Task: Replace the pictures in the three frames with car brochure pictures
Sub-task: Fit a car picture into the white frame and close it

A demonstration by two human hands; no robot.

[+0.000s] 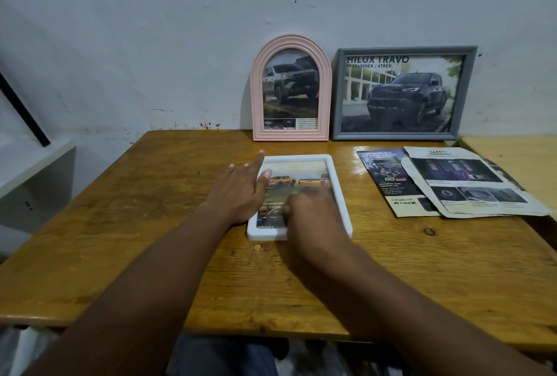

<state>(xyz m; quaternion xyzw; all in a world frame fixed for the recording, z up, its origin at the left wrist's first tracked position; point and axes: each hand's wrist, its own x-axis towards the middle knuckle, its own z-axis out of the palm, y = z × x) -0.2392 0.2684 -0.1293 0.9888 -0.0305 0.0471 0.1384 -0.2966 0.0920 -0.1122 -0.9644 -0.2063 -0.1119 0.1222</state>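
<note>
Against a scuffed white wall [150, 43], two of my three frames already stand finished at the back of the wooden table [150, 224]: the pink arched frame [256, 104] shows a pickup truck, and just beside it the grey frame [407, 50] shows a dark truck under a printed headline. The white frame [340, 191] lies flat in the middle of the table, in front of the pink one, with a brochure picture of yellow trucks [301, 182] inside its border. My left hand [241, 191] rests on its left edge, fingers straight and spread, the thumb on the picture, gripping nothing. My right hand [313, 215] covers the lower right part of the frame; it is blurred and its fingers are hidden, so I cannot tell whether they press flat or pinch anything. Loose brochure pages [464, 185] lie overlapped to the right, apart from the frame. By my reckoning the task is nearly done: what seems left is settling this last picture and standing the white frame up with the other two.
</note>
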